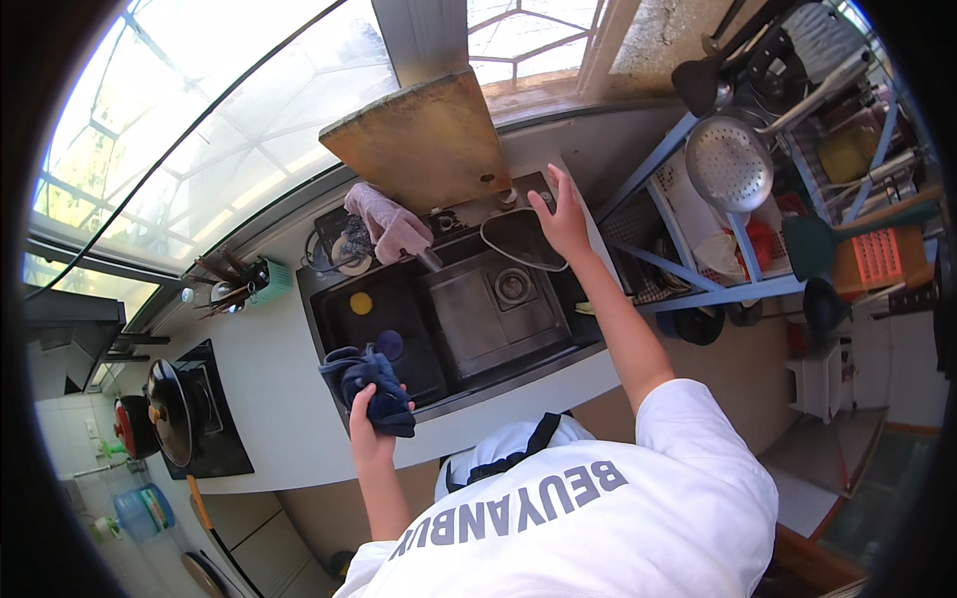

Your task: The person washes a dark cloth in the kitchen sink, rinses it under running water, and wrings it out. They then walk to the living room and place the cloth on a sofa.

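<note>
A bunched dark blue cloth (pixel 366 377) is gripped in my left hand (pixel 368 433), over the sink's front left corner. My right hand (pixel 564 220) is raised at the sink's back right corner, fingers spread, holding nothing. Close to its wrist side lies a thin-rimmed loop (pixel 490 243), perhaps a strainer edge, partly over the basin. Between my hands is a dark sink (pixel 486 329) with a metal drain (pixel 514 285). A yellow disc (pixel 361 303) and a blue disc (pixel 389 344) rest on its left side. A pink towel (pixel 381 217) drapes over what appears to be the faucet.
A wooden cutting board (pixel 426 142) leans behind the sink against the window. A green utensil basket (pixel 271 282) and a lidded pan (pixel 170 411) on the stove stand left. At right, a blue rack (pixel 673 295) has a perforated skimmer (pixel 729 164) and other utensils hanging out.
</note>
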Tool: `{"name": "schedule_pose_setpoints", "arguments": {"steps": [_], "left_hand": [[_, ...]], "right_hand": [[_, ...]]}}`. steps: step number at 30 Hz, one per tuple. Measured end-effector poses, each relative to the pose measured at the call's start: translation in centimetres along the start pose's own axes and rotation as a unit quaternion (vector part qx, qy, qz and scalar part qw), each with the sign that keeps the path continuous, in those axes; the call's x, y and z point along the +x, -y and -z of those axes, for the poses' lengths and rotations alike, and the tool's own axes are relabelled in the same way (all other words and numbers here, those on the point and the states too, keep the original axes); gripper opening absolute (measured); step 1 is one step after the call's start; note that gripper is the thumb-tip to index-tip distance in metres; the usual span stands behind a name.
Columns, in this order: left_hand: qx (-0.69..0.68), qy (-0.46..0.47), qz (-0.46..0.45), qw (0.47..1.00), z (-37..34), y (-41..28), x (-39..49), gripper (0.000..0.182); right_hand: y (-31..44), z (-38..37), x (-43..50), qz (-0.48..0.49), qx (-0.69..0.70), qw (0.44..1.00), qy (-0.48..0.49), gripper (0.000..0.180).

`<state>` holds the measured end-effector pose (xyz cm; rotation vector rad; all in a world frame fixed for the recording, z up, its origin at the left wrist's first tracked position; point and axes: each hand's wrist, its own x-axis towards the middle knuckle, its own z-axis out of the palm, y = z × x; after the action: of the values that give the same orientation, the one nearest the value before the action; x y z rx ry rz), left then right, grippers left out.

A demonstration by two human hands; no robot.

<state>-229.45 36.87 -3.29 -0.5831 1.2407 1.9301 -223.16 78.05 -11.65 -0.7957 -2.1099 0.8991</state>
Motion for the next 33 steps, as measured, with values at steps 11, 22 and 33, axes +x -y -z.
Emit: {"name": "schedule_pose_setpoints", "arguments": {"steps": [11,22,33], "left_hand": [[0.388,0.373,0.06,0.841,-5.8,9.2,1.8,0.047],[0.506,0.6,0.255,0.564,-8.5,23.5,-10.4,0.069],[0.56,0.793,-0.134,0.199,-14.0,42.8,-24.9,0.058]], "right_hand": [[8.7,9.9,-35.3,-0.299,0.187,0.936,-0.015,0.06],[13.2,15.7,-44.5,-0.379,0.415,0.763,-0.319,0.066],[8.0,35.7,-61.5,-0.297,0.641,0.559,-0.434,0.052]]}}
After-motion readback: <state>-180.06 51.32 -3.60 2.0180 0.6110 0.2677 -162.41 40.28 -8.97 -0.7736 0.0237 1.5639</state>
